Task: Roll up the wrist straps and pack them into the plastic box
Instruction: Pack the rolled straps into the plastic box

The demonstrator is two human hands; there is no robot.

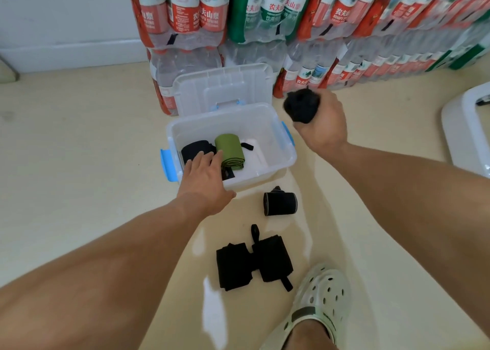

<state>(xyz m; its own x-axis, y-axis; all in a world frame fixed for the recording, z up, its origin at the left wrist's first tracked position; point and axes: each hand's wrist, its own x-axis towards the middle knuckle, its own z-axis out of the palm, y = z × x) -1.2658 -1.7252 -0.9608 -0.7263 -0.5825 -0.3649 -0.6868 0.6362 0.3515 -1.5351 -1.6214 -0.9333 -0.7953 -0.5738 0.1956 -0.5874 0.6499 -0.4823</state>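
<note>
Right hand: your right hand (pixel 322 127), upper right of centre, has its fingers curled tight round a rolled black strap (pixel 301 105).
Left hand: your left hand (pixel 205 180) lies flat, fingers straight, on the black roll (pixel 195 149) beside the green roll (pixel 229 151) in the plastic box (pixel 275 161).
Still out: one rolled strap (pixel 279 204) and two flat straps (pixel 254 261) on the floor, lower centre.
Risk: loosen your grip early and the roll may unwind; your left hand may block the drop.

The person is wearing nothing on either forearm: both arms are showing bare, with no sleeve, watch or band in view. The left hand (pixel 204 180) and right hand (pixel 322 121) are ungloved. One foot is wearing a pale green perforated clog (pixel 316 300), its darker strap bearing what looks like blurred lettering.
</note>
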